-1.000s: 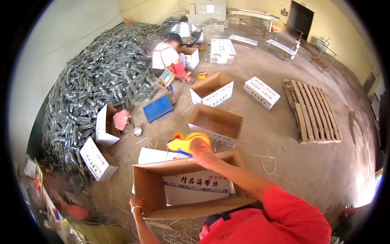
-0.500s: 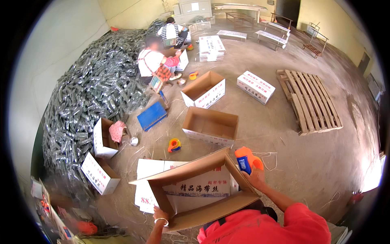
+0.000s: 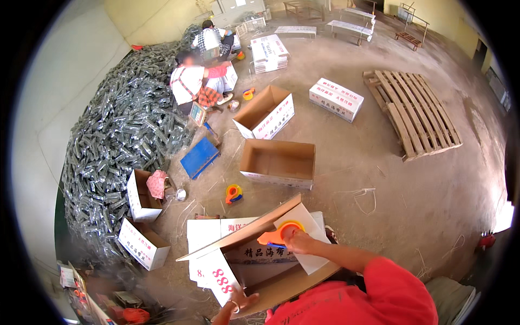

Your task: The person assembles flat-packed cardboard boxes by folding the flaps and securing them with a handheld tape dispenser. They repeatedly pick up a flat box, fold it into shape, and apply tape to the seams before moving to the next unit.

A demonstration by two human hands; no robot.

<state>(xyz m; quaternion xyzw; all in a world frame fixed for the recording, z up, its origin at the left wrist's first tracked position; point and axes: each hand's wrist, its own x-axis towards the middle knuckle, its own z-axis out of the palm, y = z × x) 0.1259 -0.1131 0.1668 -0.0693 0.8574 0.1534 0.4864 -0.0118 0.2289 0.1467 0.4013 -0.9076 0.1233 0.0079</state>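
Toward the lower edge of what reaches me from afar, I see a cardboard box (image 3: pixel 292 283) sitting just before the person's red shirt (image 3: pixel 357 303), its brown inside partly uncovered. One white end flap (image 3: pixel 305 219) lies across the right of its opening; another, the red-printed flap (image 3: pixel 219 277), lies at the left end. Between them I see a printed white surface, though I cannot tell whether it belongs to the box or lies beneath it.

The right hand (image 3: pixel 299 241) is clamped on an orange tape dispenser (image 3: pixel 275 236), which sits over the right-hand part of the box. The left hand (image 3: pixel 242 299) touches the near left corner, by the red-printed flap, with thumb and fingers apart; I cannot tell whether they pinch the cardboard.

Flat white cardboard (image 3: pixel 201 232) shows on the floor just beyond the box. Farther out, I find a second tape dispenser (image 3: pixel 233 193) on the floor, then two open boxes, the nearer box (image 3: pixel 281 155) and the farther box (image 3: pixel 265 111). To the left are a blue board (image 3: pixel 200 157) and a pink cloth (image 3: pixel 157 184) at the mouth of a side box (image 3: pixel 145 215). Behind these rises a big heap of clear packets (image 3: pixel 116 124), with two co-workers crouching along its edge. Off to the right, I see a closed box (image 3: pixel 336 100) and a wooden pallet (image 3: pixel 416 115), well apart from the hands.
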